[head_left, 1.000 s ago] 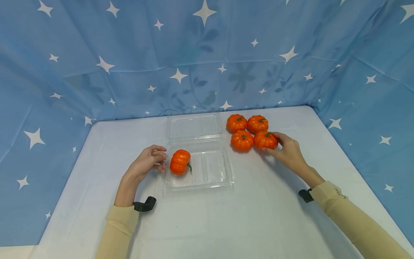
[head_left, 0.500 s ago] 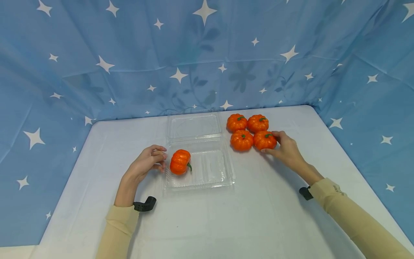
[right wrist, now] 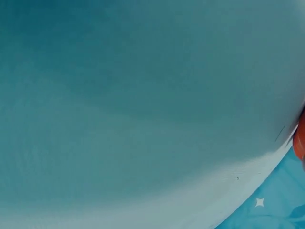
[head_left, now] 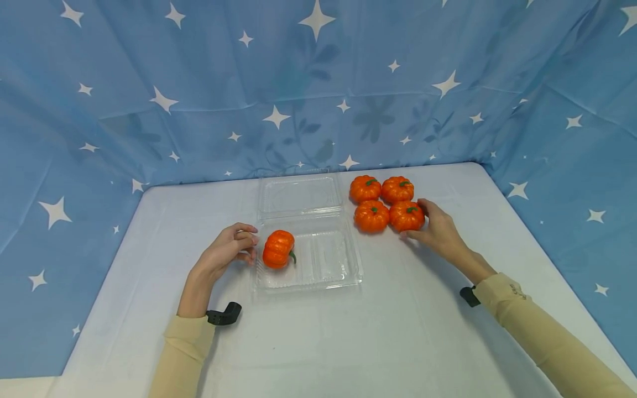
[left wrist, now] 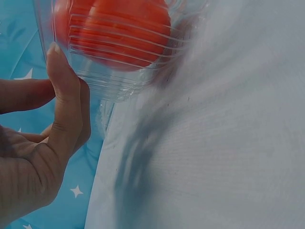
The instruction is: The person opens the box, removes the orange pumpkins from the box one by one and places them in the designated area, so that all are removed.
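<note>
In the head view my right hand point(head_left: 440, 232) grips a small orange pumpkin point(head_left: 407, 216) with a green stem, thumb at its near side and fingers at its far side. This pumpkin stands on the table at the front right of a cluster with several alike. A clear plastic clamshell box point(head_left: 328, 260) lies open, with one pumpkin point(head_left: 278, 249) tipped on its side in the left part of its base. Loosely bent, the fingers of my left hand point(head_left: 224, 251) are at the box's left rim. The left wrist view has that thumb point(left wrist: 64, 105) near the clear wall.
The box's lid point(head_left: 300, 196) lies flat behind its base. Three other pumpkins, one of them at the back left point(head_left: 365, 189), sit close together right of the lid. A white cloth point(head_left: 318, 342) covers the table, and a blue starry curtain point(head_left: 209, 66) hangs behind it.
The right hand has shifted the front right pumpkin slightly left, close against its neighbour. My left hand and the box have stayed in place.
</note>
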Demonstrator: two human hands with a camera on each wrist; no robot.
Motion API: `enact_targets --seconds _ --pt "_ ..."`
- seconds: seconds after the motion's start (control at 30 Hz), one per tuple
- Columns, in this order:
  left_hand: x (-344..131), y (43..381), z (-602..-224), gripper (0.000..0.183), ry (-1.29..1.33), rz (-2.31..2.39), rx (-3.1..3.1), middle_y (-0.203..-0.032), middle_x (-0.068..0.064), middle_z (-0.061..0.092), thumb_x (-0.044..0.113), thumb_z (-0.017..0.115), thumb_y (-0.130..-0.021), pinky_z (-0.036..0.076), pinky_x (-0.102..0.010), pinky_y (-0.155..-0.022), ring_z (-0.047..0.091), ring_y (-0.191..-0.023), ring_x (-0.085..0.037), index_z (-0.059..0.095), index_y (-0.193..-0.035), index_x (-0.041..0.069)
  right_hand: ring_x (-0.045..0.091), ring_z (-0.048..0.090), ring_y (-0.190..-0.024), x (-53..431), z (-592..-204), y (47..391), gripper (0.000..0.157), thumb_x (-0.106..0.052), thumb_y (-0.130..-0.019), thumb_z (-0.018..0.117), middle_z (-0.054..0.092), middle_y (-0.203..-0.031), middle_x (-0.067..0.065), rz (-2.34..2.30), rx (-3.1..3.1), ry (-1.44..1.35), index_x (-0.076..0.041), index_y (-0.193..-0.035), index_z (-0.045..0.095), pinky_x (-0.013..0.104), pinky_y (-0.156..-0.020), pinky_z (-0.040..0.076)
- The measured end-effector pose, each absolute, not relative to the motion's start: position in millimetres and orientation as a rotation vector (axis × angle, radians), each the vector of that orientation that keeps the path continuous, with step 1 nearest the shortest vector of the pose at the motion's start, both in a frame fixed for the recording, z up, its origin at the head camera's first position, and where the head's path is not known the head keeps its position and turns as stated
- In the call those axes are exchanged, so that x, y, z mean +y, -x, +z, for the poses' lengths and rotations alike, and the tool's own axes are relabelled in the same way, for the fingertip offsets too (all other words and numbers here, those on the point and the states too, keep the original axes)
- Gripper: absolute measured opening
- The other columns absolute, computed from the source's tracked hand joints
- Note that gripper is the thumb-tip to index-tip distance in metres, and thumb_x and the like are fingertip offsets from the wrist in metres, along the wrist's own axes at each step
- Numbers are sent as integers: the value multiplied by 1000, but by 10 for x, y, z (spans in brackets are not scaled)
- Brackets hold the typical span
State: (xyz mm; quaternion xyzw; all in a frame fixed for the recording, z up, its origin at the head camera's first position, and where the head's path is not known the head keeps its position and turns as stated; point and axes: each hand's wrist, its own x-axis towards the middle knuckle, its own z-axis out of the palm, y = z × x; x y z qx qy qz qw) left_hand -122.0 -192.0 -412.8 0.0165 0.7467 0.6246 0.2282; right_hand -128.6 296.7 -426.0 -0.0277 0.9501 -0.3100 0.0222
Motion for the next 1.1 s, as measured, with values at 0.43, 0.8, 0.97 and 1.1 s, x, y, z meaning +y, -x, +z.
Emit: enact_targets --seconds 0.43,0.8,0.97,1.1 --pt "-1912 1216 -4108 43 -60 1716 2065 -84 -10 58 3 48 -103 60 -29 -64 59 -69 -18 35 -141 -14 52 39 -140 2863 -4161 1182 92 -21 -83 87 40 -152 34 -1001 3090 175 10 -151 34 68 -112 38" --pt "-1919 1209 -4104 43 -58 1718 2066 -86 -10 57 2 47 -103 60 -29 -64 60 -69 -18 35 -141 -14 46 51 -134 2612 -4101 1036 78 -11 -78 90 54 -144 27 -1205 3307 441 6 -142 49 65 -107 45" --pt "-1923 1216 -4118 43 -59 1721 2071 -90 -12 59 2 48 -103 60 -28 -64 60 -69 -18 36 -141 -14 45 56 -127 2439 -4062 964 77 -7 -76 91 57 -139 26 -1265 3301 537 7 -140 51 62 -105 48" --pt "-1923 1216 -4126 42 -54 1717 2069 -89 -11 59 3 47 -103 60 -28 -64 60 -69 -18 37 -140 -13 43 57 -127 2296 -4015 919 76 -5 -76 91 59 -140 24 -1344 3233 562 6 -141 52 61 -105 48"
